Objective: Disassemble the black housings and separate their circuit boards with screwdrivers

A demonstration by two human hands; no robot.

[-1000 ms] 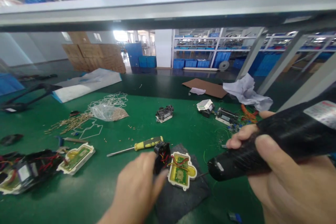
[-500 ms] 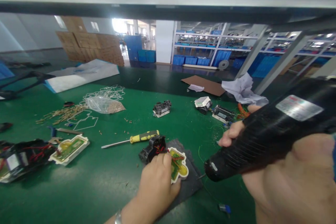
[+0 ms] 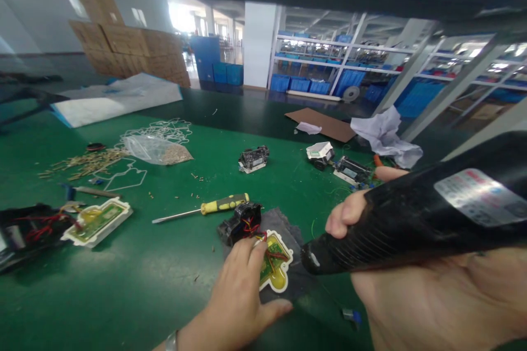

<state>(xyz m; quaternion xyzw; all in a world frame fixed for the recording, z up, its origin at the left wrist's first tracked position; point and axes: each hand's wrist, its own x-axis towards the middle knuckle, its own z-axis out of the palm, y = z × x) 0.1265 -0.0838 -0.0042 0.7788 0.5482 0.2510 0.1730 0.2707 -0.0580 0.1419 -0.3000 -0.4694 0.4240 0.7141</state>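
1. Green bench mat (image 3: 135, 285) fills the lower view and carries everything the hands work among.
2. Black power tool (image 3: 411, 219) is the biggest item in hand: the right hand (image 3: 432, 296) wraps it from below, fingers (image 3: 343, 214) curled over the barrel, so that grip is closed tight on the tool. Its nose sits just right of the left hand's fingertips.
3. Left hand (image 3: 241, 296) lies flat, fingers pressed down on the white-rimmed circuit board (image 3: 275, 269), pinning it rather than pinching; the thumb spreads toward the tool's nose.
4. Dark pad (image 3: 288, 225) lies under that board, directly beneath the pressing fingers.
5. Black motor block (image 3: 239, 222) with red wires touches the board just beyond the left fingertips.
6. Yellow-handled screwdriver (image 3: 206, 208) lies a little farther out from that grip, to its left.
7. Second white-rimmed board (image 3: 96, 220) rests well to the left of the left hand.
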